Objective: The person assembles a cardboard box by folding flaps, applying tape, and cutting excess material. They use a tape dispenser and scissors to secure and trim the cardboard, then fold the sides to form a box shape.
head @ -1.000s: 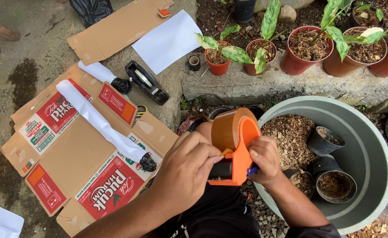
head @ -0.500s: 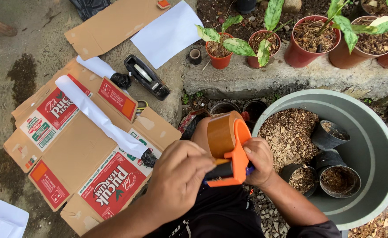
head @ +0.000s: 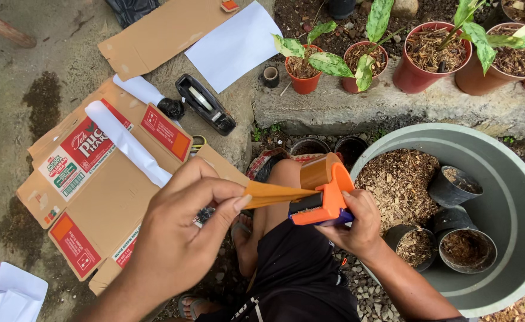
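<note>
Orange tape dispenser (head: 325, 200) gripped by right hand (head: 352, 229) | left hand (head: 176, 238) pinching brown tape strip (head: 274, 194) | red-labelled flattened carton (head: 101, 185) probably underneath

We've got the flattened box (head: 95, 197) left of our fingers (head: 229, 206), tub (head: 513, 197) right, pots (head: 423, 56) beyond, probably on a ledge (head: 358, 110).

Your right hand (head: 352, 229) grips the orange tape dispenser (head: 325, 194) beside the grey tub (head: 513, 197); your left hand (head: 182, 232) pinches its brown tape (head: 274, 194).
</note>
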